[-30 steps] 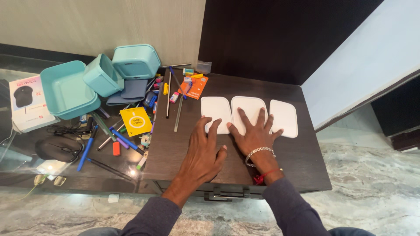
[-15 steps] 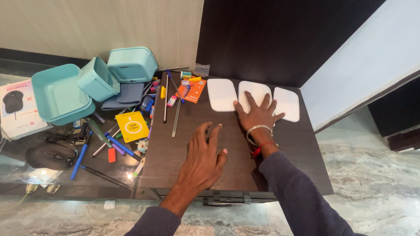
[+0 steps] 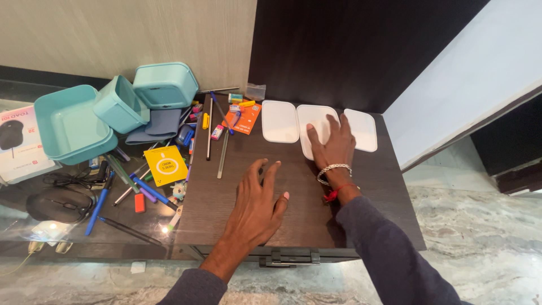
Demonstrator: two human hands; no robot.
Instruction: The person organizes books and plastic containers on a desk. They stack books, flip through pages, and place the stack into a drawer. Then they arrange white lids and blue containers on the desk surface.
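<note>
Under the right hand (image 3: pixel 333 148) the fingers (image 3: pixel 331 129) lie spread and flat, pressing down on the middle white lid (image 3: pixel 317 120) without gripping it; nothing is closed in that hand, and a silver bracelet and a red thread circle the wrist just behind it. That lid sits between two others of the same kind, the left white lid (image 3: pixel 279 121) and the right white lid (image 3: pixel 362 129), all three near the back edge of the dark wooden cabinet top (image 3: pixel 237 186); the middle one looks set slightly nearer the person than its neighbours. The left hand (image 3: pixel 256 206) rests apart on the bare wood, fingers open and loosely splayed, holding nothing. To slide a thin lid well, I judge it best to keep the palm low and the pressure even, so that the edge does not lift or ride over the lids beside it; a light press should suffice. Farther left lie a steel ruler (image 3: pixel 223 153), an orange card (image 3: pixel 243 117), a yellow card (image 3: pixel 166 165), scattered pens (image 3: pixel 100 203), and three teal boxes (image 3: pixel 73 124) (image 3: pixel 119 104) (image 3: pixel 165 85).
</note>
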